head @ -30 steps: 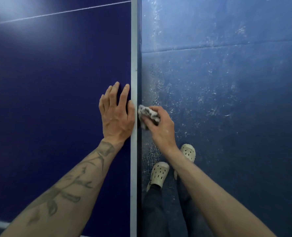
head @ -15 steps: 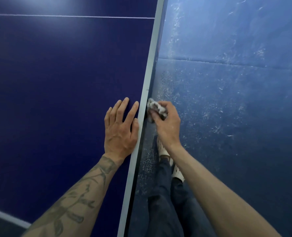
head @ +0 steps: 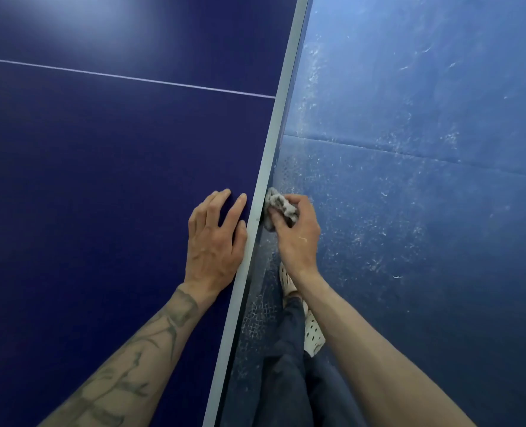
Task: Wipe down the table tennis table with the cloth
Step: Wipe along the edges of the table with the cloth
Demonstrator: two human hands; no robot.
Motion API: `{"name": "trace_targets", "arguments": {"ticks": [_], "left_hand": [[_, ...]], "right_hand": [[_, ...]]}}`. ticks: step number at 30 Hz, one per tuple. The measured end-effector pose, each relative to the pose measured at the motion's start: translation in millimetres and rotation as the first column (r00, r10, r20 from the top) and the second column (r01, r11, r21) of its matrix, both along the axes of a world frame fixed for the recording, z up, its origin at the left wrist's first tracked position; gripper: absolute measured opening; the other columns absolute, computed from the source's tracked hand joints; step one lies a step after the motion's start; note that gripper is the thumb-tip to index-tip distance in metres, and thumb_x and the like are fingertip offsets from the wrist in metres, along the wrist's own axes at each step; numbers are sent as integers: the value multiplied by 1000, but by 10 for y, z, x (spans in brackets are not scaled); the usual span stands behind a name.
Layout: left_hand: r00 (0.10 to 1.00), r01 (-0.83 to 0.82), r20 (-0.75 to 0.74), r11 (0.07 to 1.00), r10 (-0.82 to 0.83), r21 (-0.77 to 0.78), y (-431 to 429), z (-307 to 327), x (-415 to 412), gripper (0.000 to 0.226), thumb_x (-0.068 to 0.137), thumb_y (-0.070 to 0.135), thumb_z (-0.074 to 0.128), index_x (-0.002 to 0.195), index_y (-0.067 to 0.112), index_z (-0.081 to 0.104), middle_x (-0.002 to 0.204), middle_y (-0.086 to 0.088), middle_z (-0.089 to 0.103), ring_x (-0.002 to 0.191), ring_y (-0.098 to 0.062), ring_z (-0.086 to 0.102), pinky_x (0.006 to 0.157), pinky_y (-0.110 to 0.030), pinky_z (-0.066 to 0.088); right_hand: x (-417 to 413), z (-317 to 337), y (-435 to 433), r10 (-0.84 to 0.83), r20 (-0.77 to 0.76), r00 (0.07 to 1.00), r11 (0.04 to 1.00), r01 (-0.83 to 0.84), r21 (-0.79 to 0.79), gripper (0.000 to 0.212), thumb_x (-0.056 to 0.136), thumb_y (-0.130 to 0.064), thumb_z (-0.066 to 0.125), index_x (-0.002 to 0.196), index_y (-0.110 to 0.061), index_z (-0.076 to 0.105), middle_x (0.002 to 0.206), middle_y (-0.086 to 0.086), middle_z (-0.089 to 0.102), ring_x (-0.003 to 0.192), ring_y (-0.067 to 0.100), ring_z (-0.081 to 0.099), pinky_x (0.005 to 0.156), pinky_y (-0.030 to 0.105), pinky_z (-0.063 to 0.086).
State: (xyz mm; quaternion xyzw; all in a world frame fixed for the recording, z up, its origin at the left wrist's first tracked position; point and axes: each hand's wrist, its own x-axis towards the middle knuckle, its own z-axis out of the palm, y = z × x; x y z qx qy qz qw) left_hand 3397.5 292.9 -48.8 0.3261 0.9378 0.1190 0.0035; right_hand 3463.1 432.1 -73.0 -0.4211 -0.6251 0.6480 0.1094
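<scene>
Crumpled grey cloth (head: pixel 278 206): bunched in curled right hand (head: pixel 298 238), pressed to pale grey side edge (head: pixel 262 186) of dark blue table tennis table (head: pixel 101 211), presumably to scrub it. Left hand (head: pixel 215 241): flat, fingers straight, empty, braced on top beside edge, likely for steadiness

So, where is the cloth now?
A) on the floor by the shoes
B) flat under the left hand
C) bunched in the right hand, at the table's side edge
C: the right hand grips the bunched cloth against the edge of the table; the left hand lies flat on the top, holding nothing.
</scene>
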Motion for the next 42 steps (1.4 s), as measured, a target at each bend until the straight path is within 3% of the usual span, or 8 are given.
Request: {"name": "trace_targets", "arguments": {"ticks": [7,10,18,23,27,30,35,42], "left_hand": [[997,-23,73,1000,22,21,547,133,-654,42,106,14,54,148,10,57,151,-15,50,140,-33,47,117,-50,39],[996,-3,85,1000,2,20,703,187,-853,42,106,13,55,148,9,57,151,-16,50,140,-34,47,117,-51,40],[998,50,44,998,-52,36,1192,146,-1332,42,109,22,51,149,10,56,155,-16,48,143,-36,45,119,-51,36],[998,51,31,997,-53,55,1585,113,-1716,43,110,28,50,150,12,56,154,-14,48,145,-33,44,122,-48,33],[998,52,-36,997,-49,61,1927,30,-2056,42,110,29,48,149,13,57,153,-14,50,144,-32,45,121,-47,33],[999,32,-43,997,-29,70,2216,8,-2260,42,110,29,48,148,15,58,153,-13,50,144,-31,45,122,-46,32],[999,-41,-30,995,44,94,2441,-20,-2359,44,107,31,50,149,16,58,156,-10,49,147,-28,43,123,-46,30],[999,-38,-36,996,41,83,2440,-58,-2386,47,105,28,54,149,13,57,156,-13,49,145,-32,45,121,-50,34]], "right_hand": [[290,151,-298,-4,12,1000,999,5,-46,21,99,-14,76,105,-30,64,102,6,66,85,23,67,73,28,54],[-96,160,39,-3,30,1000,999,4,-37,20,98,-12,76,105,-28,65,102,10,67,86,26,68,75,36,57],[-540,61,464,4,25,1000,1000,-4,-13,18,98,-13,76,107,-22,64,104,13,67,87,28,69,73,25,56],[-808,-10,742,-20,22,1000,998,21,-56,15,98,-13,75,106,-20,64,104,13,67,92,37,68,82,59,57],[-1395,-45,1231,-34,-10,999,998,34,50,15,100,-17,74,108,-22,62,106,7,67,97,33,66,85,58,55],[-1278,-6,1215,9,4,1000,999,-8,-40,17,98,-17,76,109,-20,63,106,10,67,95,37,68,84,60,56],[-1361,68,1405,51,8,999,999,-51,11,20,96,-19,79,106,-29,65,104,-4,66,95,19,64,84,48,55],[-2212,23,2154,13,-35,999,1000,-14,-8,15,100,-16,74,107,-22,62,107,5,64,96,31,65,84,54,58]]}}
